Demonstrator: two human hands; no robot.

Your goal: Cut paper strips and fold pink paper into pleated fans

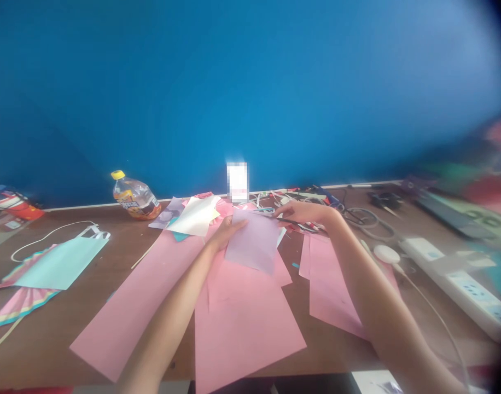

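Observation:
A lavender sheet of paper (pixel 252 241) is held up over the desk, its left edge pinched in my left hand (pixel 226 232). At the sheet's upper right corner, my right hand (pixel 299 212) is closed with bent fingers. A thin dark object shows beneath that hand, too blurred to name. Under the lavender sheet lie pink paper sheets (pixel 242 328), one reaching past the desk's front edge. Another long pink strip (pixel 139 306) runs beneath my left forearm, and more pink paper (pixel 332 290) lies by my right forearm.
A tilted plastic bottle (pixel 135 200) with a yellow cap lies at the back left. Near it are white paper (pixel 197 216) and a pleated paper piece under a mint sheet (pixel 64 262). A white power strip (pixel 459 284), cables (pixel 367 221) and a round white charger (pixel 385 254) occupy the right.

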